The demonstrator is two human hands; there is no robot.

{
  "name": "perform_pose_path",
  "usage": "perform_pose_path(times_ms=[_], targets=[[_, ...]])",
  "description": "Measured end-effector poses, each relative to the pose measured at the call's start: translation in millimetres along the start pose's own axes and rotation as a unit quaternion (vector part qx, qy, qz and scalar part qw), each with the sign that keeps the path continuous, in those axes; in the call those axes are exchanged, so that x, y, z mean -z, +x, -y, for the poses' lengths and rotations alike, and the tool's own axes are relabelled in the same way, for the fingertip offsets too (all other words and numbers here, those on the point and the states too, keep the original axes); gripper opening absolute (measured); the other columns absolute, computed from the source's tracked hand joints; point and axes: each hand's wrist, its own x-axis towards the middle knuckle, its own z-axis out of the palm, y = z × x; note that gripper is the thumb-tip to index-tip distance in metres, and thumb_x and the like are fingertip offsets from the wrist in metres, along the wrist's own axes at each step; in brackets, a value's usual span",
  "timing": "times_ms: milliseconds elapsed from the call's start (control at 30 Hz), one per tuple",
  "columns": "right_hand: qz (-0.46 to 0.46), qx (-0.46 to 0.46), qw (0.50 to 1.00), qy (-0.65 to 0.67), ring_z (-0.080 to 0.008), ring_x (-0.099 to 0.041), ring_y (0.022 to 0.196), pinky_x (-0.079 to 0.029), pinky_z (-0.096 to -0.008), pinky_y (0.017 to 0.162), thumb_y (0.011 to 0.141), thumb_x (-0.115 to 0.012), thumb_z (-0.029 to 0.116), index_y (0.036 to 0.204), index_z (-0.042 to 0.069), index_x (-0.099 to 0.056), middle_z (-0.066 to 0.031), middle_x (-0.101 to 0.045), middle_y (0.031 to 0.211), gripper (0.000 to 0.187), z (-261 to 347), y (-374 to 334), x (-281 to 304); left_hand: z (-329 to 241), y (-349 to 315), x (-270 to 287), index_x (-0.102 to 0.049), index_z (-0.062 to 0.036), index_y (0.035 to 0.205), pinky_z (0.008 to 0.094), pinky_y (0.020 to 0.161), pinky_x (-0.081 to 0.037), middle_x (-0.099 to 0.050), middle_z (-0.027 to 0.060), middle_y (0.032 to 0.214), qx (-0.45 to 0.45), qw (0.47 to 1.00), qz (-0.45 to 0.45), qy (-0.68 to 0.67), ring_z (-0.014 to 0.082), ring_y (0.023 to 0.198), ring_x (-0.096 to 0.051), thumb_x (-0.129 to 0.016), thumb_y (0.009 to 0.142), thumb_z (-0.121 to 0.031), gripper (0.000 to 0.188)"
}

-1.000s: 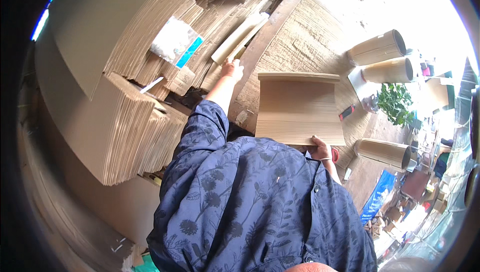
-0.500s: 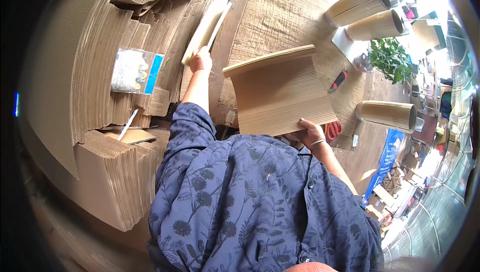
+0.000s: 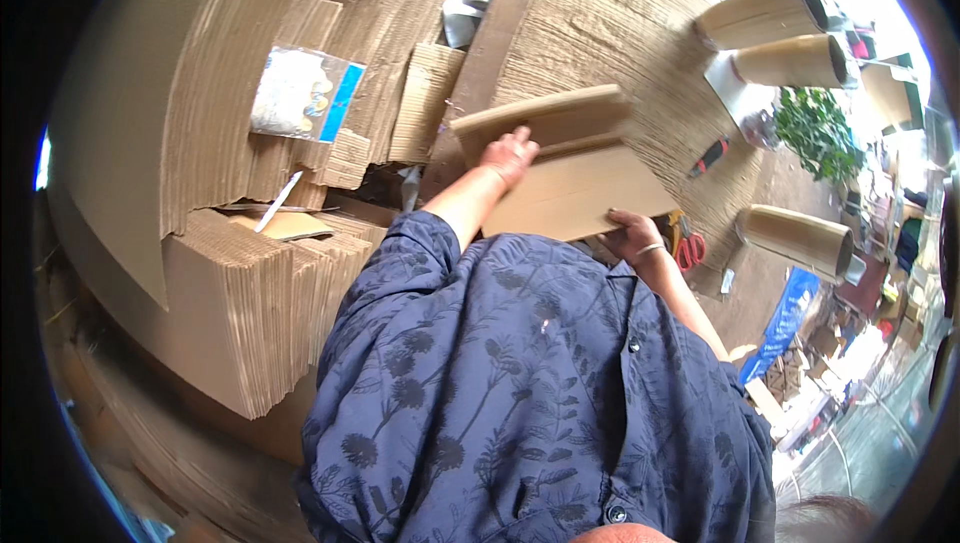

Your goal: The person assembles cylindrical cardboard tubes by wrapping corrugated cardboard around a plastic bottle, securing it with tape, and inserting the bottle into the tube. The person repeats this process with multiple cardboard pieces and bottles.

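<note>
A corrugated cardboard sheet (image 3: 585, 193) lies tilted over the table edge in front of me. My right hand (image 3: 635, 233) grips its near right corner, thumb on top and fingers below. My left hand (image 3: 508, 158) is at the left part of a second cardboard piece (image 3: 575, 115), which rests over the far part of the sheet and has a raised, bent far edge. Its fingers look closed on that piece, partly smeared by motion. Red-handled scissors (image 3: 690, 249) lie just right of my right hand.
Tall cardboard stacks (image 3: 245, 313) fill the left, with a clear plastic packet (image 3: 300, 95) on them. On the corrugated-topped table (image 3: 590, 33) lies a red and black utility knife (image 3: 708, 158). Curved cardboard tubes (image 3: 795, 238) and a green plant (image 3: 815, 133) stand at right.
My left hand has moved right from the stack side, bringing the second cardboard piece onto the sheet. My right hand keeps its grip on the sheet's corner. The whole view has shifted slightly.
</note>
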Motion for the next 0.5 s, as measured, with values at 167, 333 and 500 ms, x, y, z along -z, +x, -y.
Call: perform_pose_path(times_ms=[167, 333, 500], targets=[[-0.014, -0.029, 0.999, -0.004, -0.0278, -0.066, 0.098, -0.059, -0.0439, 0.081, 0.092, -0.059, 0.012, 0.112, 0.005, -0.059, -0.0117, -0.067, 0.107, 0.021, -7.6, 5.3, -7.8, 17.0, 20.6, -7.2, -0.059, -0.018, 0.113, 0.0449, 0.096, -0.052, -0.03, 0.0139, 0.157, 0.091, 0.995, 0.012, 0.025, 0.0349, 0.122, -0.054, -0.049, 0.094, -0.017, 0.021], [-0.03, -0.021, 0.999, -0.027, -0.0283, -0.067, 0.098, -0.06, -0.0448, 0.077, 0.093, -0.059, 0.012, 0.116, 0.004, -0.057, -0.0123, -0.066, 0.109, 0.024, -6.2, 7.8, -10.3, 22.0, 30.0, 16.0, -0.06, -0.0174, 0.115, 0.0438, 0.096, -0.052, -0.027, 0.0134, 0.159, 0.139, 0.99, 0.029, 0.025, 0.0329, 0.123, -0.054, -0.049, 0.094, -0.016, 0.024], [-0.015, -0.028, 0.999, -0.027, -0.0283, -0.068, 0.093, -0.062, -0.0419, 0.071, 0.093, -0.059, 0.012, 0.115, 0.004, -0.057, -0.0118, -0.067, 0.104, 0.023, -7.7, 6.3, -16.8, 23.4, 37.7, 11.4, -0.062, -0.0144, 0.113, 0.0437, 0.094, -0.053, -0.024, 0.0141, 0.16, 0.162, 0.985, 0.041, 0.033, 0.0317, 0.122, -0.055, -0.049, 0.094, -0.015, 0.023]])
